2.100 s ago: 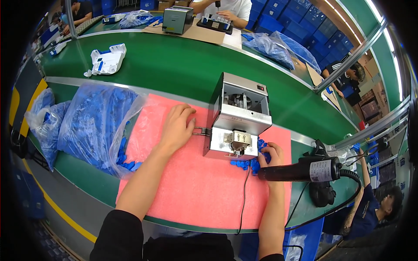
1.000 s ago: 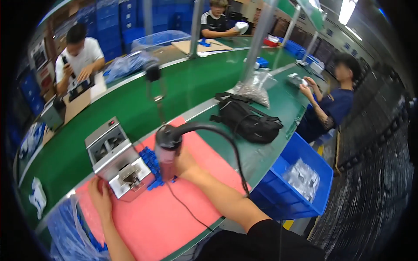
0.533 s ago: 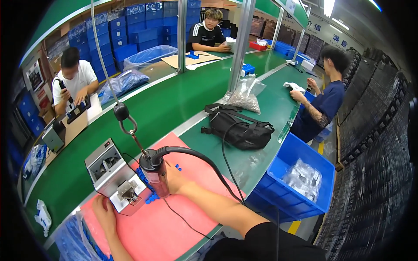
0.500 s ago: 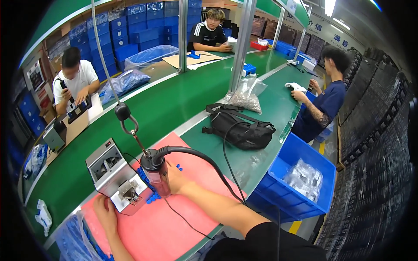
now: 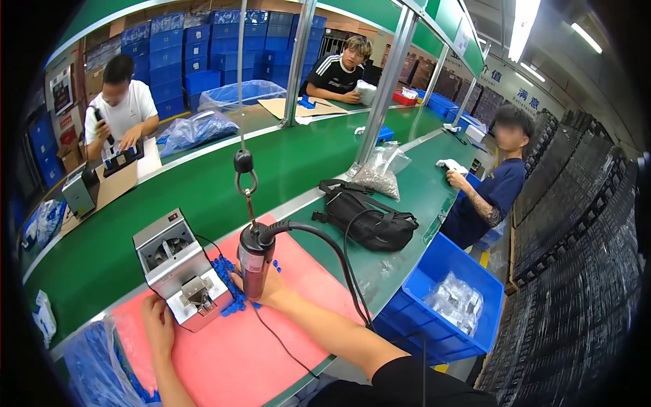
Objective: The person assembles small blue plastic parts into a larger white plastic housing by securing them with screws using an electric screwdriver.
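On a pink mat [image 5: 230,359] stands a grey metal machine [image 5: 180,271] with an opening in its top and a small metal mechanism at its front. My left hand [image 5: 159,324] rests beside the machine's left side, fingers extended and holding nothing visible. Small blue parts [image 5: 227,275] lie heaped along the machine's right side. Over them, a black electric screwdriver [image 5: 255,261] hangs from a hook. My right hand [image 5: 272,290] reaches behind the screwdriver into the blue parts. The tool covers most of its fingers, so its grasp cannot be made out.
A black bag [image 5: 369,217] and a clear bag of small pieces [image 5: 381,175] lie on the green bench. A blue crate [image 5: 400,308] with wrapped items stands at right. Cables curve over my right forearm. Three people sit or stand around the line. A plastic bag [image 5: 95,359] lies at lower left.
My view has shifted. My right hand has moved left, deeper into the blue parts, with fingertips now showing left of the screwdriver. My left hand stays beside the machine. The person at right has turned the head.
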Motion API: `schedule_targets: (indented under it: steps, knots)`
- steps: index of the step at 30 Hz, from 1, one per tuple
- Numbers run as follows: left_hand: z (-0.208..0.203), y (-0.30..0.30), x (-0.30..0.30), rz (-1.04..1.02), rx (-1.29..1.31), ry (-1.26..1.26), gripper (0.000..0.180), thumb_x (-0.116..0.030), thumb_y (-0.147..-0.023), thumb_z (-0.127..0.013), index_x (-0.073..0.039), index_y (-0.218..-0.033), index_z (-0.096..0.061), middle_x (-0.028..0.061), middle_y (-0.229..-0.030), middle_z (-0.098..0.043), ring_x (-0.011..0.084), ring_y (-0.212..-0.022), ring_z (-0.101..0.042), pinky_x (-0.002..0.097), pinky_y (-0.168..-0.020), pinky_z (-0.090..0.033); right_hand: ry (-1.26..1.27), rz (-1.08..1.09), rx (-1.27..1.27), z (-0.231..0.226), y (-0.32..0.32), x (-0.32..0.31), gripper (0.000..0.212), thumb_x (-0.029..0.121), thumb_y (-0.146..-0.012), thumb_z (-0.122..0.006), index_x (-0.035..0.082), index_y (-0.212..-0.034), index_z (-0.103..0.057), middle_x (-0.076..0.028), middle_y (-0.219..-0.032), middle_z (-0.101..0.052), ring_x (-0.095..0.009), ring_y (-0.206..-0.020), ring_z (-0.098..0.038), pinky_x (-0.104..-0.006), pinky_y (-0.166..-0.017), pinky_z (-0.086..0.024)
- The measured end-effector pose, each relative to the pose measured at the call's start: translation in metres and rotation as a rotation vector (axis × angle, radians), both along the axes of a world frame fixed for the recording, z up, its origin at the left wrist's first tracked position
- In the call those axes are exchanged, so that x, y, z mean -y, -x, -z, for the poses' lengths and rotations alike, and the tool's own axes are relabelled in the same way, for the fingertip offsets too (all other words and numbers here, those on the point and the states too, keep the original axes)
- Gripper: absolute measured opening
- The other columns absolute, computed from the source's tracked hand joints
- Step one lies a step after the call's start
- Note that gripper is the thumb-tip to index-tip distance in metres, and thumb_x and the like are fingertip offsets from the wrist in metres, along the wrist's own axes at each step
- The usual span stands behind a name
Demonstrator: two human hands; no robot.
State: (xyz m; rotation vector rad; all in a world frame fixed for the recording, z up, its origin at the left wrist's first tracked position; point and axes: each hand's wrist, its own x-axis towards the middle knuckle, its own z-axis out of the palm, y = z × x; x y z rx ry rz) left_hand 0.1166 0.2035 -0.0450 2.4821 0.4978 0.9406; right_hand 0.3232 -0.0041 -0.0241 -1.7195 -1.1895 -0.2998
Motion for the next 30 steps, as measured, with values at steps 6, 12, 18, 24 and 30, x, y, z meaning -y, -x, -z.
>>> schedule_targets:
  steps: [6,12,18,24,30]
  knots:
    - [0.014,0.0,-0.004,-0.025,-0.008,-0.002,0.014,0.003,-0.075,-0.053,0.005,-0.089,-0.053,0.0174,-0.106,-0.051,0.0334,-0.101,-0.048,0.0357,-0.089,-0.039,0.062,0.0,0.013,0.031,-0.013,-0.005,0.019,0.016,-0.067,-0.062,0.006,-0.081,-0.055,-0.013,-0.074,-0.058,-0.035,-0.073,-0.055,-0.0435,-0.066,-0.043]
    - [0.019,0.005,-0.008,-0.054,-0.018,0.06,0.016,0.006,-0.073,-0.05,0.006,-0.09,-0.05,0.02,-0.111,-0.049,0.0356,-0.104,-0.046,0.0364,-0.091,-0.037,0.018,-0.064,-0.045,-0.005,-0.002,0.006,0.017,0.016,-0.068,-0.06,0.005,-0.079,-0.054,-0.013,-0.074,-0.058,-0.034,-0.07,-0.056,-0.0419,-0.064,-0.044]
    - [0.004,0.0,0.0,-0.019,-0.02,0.03,0.016,0.006,-0.072,-0.049,0.006,-0.088,-0.05,0.02,-0.107,-0.05,0.0357,-0.101,-0.047,0.0365,-0.09,-0.037,-0.014,-0.06,-0.242,0.023,-0.01,-0.001,0.022,0.023,-0.074,-0.057,0.004,-0.086,-0.056,-0.016,-0.08,-0.059,-0.036,-0.076,-0.057,-0.0415,-0.066,-0.045]
    - [-0.002,-0.002,0.004,-0.008,0.013,0.106,0.015,0.006,-0.071,-0.049,0.005,-0.086,-0.05,0.0186,-0.104,-0.05,0.0353,-0.098,-0.047,0.0362,-0.089,-0.038,-0.032,0.025,-0.227,0.042,-0.022,-0.008,0.02,0.022,-0.082,-0.052,0.004,-0.089,-0.056,-0.017,-0.085,-0.059,-0.037,-0.078,-0.057,-0.0424,-0.067,-0.046]
    - [-0.003,0.001,0.004,-0.003,0.003,0.08,0.018,0.004,-0.069,-0.052,0.005,-0.087,-0.051,0.0184,-0.107,-0.05,0.0348,-0.102,-0.046,0.0367,-0.089,-0.038,-0.003,0.097,-0.09,0.04,-0.027,-0.011,0.017,0.019,-0.081,-0.053,0.003,-0.085,-0.053,-0.017,-0.081,-0.057,-0.037,-0.075,-0.057,-0.0434,-0.062,-0.046]
